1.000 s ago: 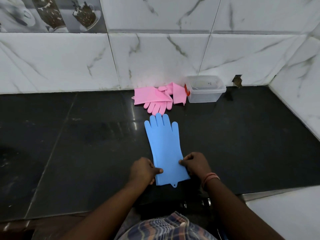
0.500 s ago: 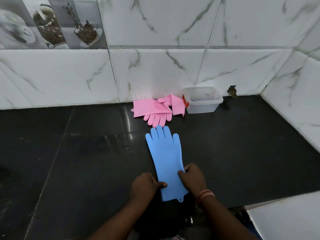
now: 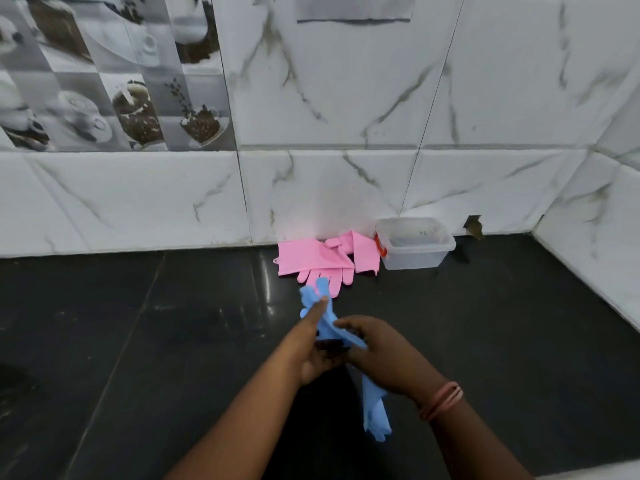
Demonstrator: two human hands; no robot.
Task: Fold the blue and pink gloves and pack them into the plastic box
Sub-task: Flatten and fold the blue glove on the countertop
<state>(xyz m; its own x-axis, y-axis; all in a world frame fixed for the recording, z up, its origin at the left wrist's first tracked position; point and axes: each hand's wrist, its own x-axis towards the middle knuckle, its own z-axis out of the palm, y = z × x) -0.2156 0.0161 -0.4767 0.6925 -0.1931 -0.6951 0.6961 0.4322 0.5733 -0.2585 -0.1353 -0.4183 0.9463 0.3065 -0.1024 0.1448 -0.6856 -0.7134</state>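
Note:
Both my hands hold blue glove material in the air above the black counter (image 3: pixel 173 341). My left hand (image 3: pixel 310 355) pinches a blue glove (image 3: pixel 320 306) whose fingers stick up past my index finger. My right hand (image 3: pixel 388 362) grips another blue piece (image 3: pixel 374 408) that hangs down below it with fingers at the bottom; it looks like a second blue glove. Two pink gloves (image 3: pixel 311 259) lie flat against the back wall, one (image 3: pixel 363 252) partly propped beside the box. The clear plastic box (image 3: pixel 412 263) stands open just right of them.
A red latch (image 3: pixel 380 247) sits on the box's left side. Marble wall tiles rise behind the counter and along the right. A small dark hole (image 3: pixel 473 227) marks the wall right of the box. A pale surface edge shows at the lower right.
The blue glove lay flat on the counter with my hands on its cuff; now both hands have lifted it and the blue material is pulled apart into two hanging parts. The camera has tilted upward.

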